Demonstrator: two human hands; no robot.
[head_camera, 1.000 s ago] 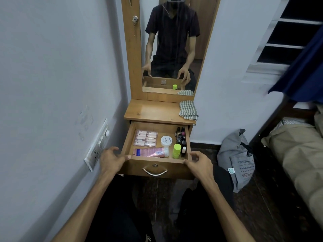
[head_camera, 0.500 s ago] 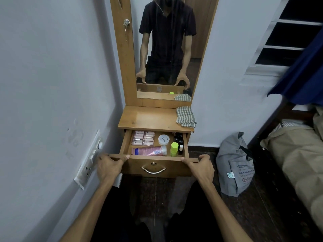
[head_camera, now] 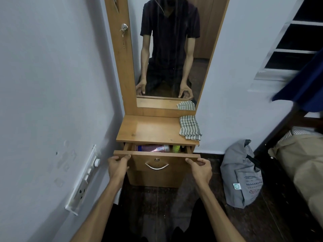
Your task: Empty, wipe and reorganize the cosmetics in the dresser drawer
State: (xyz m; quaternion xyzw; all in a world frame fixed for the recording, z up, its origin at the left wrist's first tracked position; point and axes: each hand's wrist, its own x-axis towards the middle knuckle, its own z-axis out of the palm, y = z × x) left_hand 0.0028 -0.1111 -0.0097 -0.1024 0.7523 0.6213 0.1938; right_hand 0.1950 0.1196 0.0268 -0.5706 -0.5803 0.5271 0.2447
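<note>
Gripping the front panel of the drawer (head_camera: 157,153) at its two ends, the left hand (head_camera: 117,167) and right hand (head_camera: 201,169) each keep a curled grip on the top edge, with a pink tube (head_camera: 153,148) and green bottle (head_camera: 176,148) visible inside the narrow opening under the counter (head_camera: 153,130).

Single head view, looking forward and down — near the dresser (head_camera: 153,130), mirror (head_camera: 171,49) facing back
</note>
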